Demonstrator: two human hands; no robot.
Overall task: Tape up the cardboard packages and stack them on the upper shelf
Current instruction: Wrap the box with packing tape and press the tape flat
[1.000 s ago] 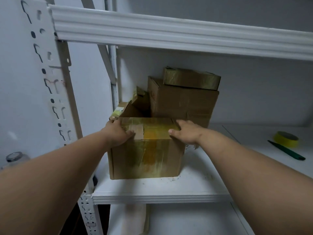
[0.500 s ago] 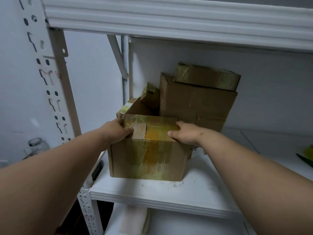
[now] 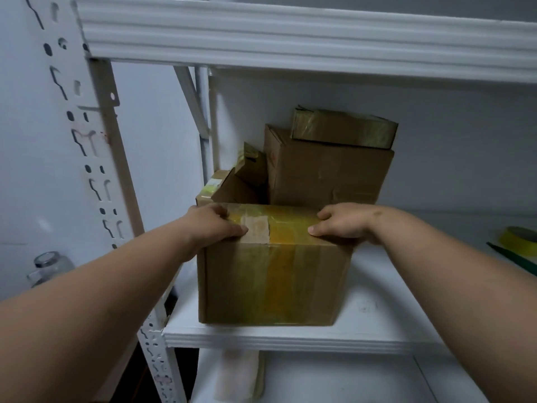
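From the head view, a brown cardboard box wrapped with glossy yellowish tape (image 3: 273, 269) stands upright on the white metal shelf board (image 3: 377, 321), close to the front edge and toward the left end of the rack. The left hand (image 3: 213, 225) grips the box's top left corner, fingers curled over the top face with the thumb lying along the front upper edge. The right hand (image 3: 341, 223) holds the top right corner the same way, fingers bent over the top and the thumb pointing inward along the edge. Behind the box, a larger plain brown cardboard carton (image 3: 328, 175) stands against the back wall, and a flat tape-covered cardboard package (image 3: 343, 128) lies on top of it. To the left of the carton, a small opened cardboard box with raised flaps (image 3: 232, 184) sits just behind the held box. At the right edge of the shelf, a roll of yellow tape (image 3: 520, 237) lies beside a dark green pen-like tool (image 3: 511, 257). A clear glass jar (image 3: 49, 267) shows outside the perforated white upright post (image 3: 96, 158), at the left
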